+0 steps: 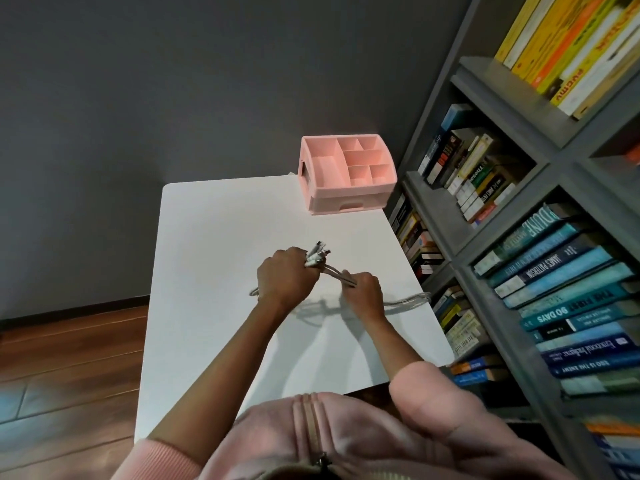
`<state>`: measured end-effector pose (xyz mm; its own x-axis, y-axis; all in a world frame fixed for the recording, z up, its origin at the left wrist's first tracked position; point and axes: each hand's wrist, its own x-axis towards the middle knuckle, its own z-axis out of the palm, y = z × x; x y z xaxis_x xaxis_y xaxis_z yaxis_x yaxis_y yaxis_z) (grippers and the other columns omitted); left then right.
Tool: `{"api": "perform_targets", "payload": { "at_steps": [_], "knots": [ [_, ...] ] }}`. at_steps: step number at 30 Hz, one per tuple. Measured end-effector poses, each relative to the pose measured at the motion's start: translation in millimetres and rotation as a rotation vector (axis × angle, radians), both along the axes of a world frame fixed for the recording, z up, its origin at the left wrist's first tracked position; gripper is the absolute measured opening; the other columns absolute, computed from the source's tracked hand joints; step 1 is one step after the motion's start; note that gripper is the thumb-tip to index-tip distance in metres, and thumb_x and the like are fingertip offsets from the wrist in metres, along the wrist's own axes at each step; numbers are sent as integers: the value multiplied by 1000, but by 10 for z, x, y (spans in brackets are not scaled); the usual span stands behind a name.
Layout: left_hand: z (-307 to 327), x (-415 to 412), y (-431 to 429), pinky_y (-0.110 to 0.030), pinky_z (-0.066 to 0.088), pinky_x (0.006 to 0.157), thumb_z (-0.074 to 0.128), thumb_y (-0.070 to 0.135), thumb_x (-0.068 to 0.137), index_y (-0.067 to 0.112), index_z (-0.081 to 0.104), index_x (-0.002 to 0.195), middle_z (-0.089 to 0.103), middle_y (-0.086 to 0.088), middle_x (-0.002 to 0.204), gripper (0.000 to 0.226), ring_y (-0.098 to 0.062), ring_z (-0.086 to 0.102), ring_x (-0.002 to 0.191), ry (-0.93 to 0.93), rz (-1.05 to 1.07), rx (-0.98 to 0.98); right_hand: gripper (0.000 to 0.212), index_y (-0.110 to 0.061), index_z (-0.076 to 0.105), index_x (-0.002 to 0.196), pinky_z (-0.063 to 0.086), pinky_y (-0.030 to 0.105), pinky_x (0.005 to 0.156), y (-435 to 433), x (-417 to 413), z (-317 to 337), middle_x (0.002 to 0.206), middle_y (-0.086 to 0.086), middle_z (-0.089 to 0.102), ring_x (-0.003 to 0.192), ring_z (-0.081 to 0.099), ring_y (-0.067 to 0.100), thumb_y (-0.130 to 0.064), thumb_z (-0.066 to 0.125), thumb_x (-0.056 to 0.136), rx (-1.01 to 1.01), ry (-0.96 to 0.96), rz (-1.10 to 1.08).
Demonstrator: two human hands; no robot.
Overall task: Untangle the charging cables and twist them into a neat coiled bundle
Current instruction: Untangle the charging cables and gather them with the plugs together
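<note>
On the near side of the pink desk organizer (pixel 346 174), above the white table (pixel 214 237), the left hand (pixel 287 275) is curled tight round the charging cables (pixel 335 272), connector ends (pixel 317 254) poking out toward the organizer. The right hand (pixel 363 289) grips the same strands just beside it, fingertips hidden. Slack loops vanish under both wrists; the strand count is unclear.
</note>
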<state>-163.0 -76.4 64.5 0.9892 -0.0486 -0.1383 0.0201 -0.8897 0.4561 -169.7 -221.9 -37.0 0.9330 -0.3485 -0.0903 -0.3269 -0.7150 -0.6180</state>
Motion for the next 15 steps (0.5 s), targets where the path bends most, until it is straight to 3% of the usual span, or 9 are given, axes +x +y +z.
{"api": "perform_targets", "payload": {
  "at_steps": [5,9,13,15],
  "knots": [
    [261,7,67,-35,40,71,52,35,92,9,63,84,65,-21,97,29,-41,58,89,-103,60,-48,47,-3,50,53,32,34,60,-182,-23,-126,69,29,57,74,53,42,-25,50,94,86,37,-152],
    [362,-23,109,-32,35,65,52,31,91,14,49,68,65,-19,84,29,-38,52,75,-134,84,-108,43,1,56,59,34,34,60,-276,-52,-187,73,27,60,75,50,40,-24,49,94,92,54,-175],
    [429,19,204,-31,32,60,53,25,88,16,42,56,46,-3,56,35,-37,50,69,-142,172,-167,49,-12,39,47,35,35,61,-356,-35,-202,57,13,43,69,43,33,-24,50,92,77,94,-182],
    [465,12,228,-31,32,60,52,28,89,16,44,56,47,-4,56,36,-39,54,72,-145,171,-185,45,-10,43,49,37,36,62,-391,-30,-231,59,14,46,72,48,37,-25,50,91,85,122,-189]
  ]
}}
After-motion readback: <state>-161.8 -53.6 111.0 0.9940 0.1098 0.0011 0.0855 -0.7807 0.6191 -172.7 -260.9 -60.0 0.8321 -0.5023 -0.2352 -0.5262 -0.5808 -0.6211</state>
